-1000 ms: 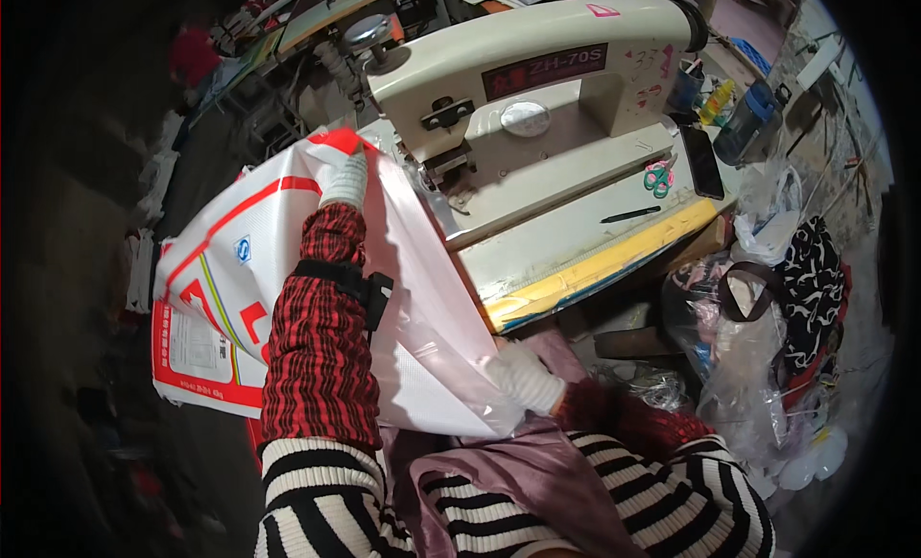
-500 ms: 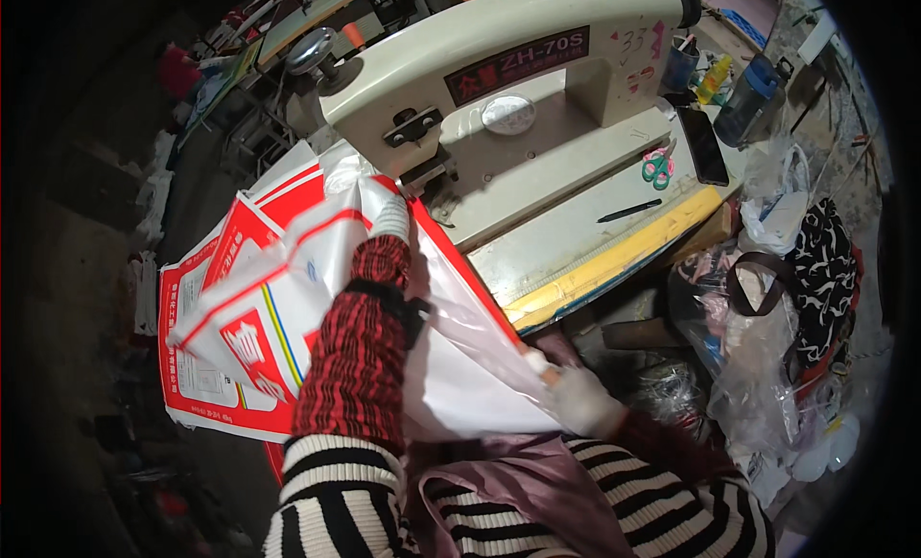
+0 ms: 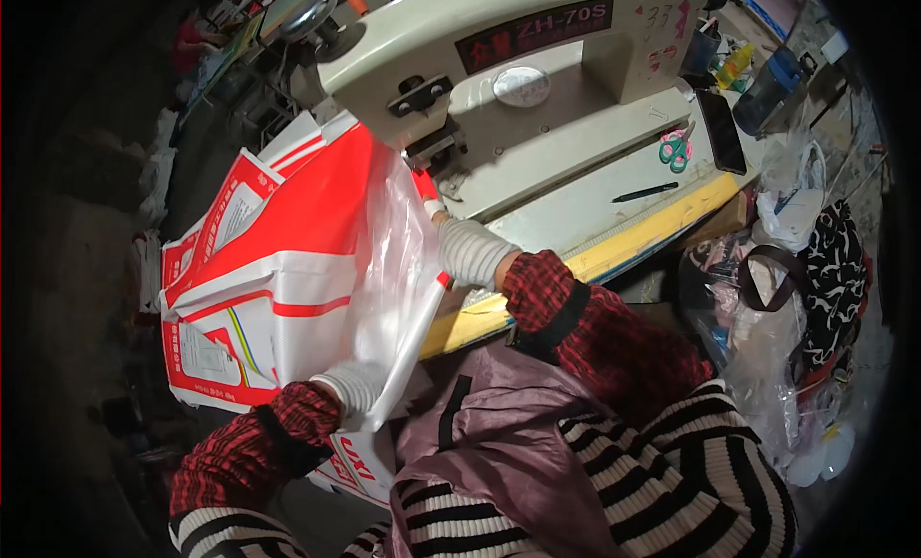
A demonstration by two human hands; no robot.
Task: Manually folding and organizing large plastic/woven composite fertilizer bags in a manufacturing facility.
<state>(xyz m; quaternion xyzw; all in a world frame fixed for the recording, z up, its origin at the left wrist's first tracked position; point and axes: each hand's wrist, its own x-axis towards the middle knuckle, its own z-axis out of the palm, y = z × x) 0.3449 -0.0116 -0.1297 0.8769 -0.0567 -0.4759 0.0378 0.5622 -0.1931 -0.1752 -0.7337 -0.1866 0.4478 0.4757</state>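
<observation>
A large red and white printed sack [image 3: 317, 213] with a clear plastic liner [image 3: 389, 227] is spread at the left of the sewing machine [image 3: 460, 40]. In a striped white glove, my right hand [image 3: 472, 253] pinches the sack's red edge just below the machine's needle head [image 3: 432, 136]. Lower down, nearer my lap, my left hand [image 3: 350, 385], gloved alike, grips the sack by its near edge. Folds of white material partly cover the left fingers. Between my two hands the sack's open side and the liner stand up in a loose fold.
On the machine table lie a black pen [image 3: 645, 191], green and pink scissors [image 3: 675, 150] and a phone [image 3: 720, 131]. A dark bottle [image 3: 767, 93] stands behind them. Yellow edging [image 3: 633, 241] runs along the table front. Plastic bags [image 3: 758, 366] and a patterned black bag [image 3: 833, 289] sit at right.
My left hand has come down from the machine head toward my lap. My right hand has moved up and left to the needle area. The sack's red side has swung upward.
</observation>
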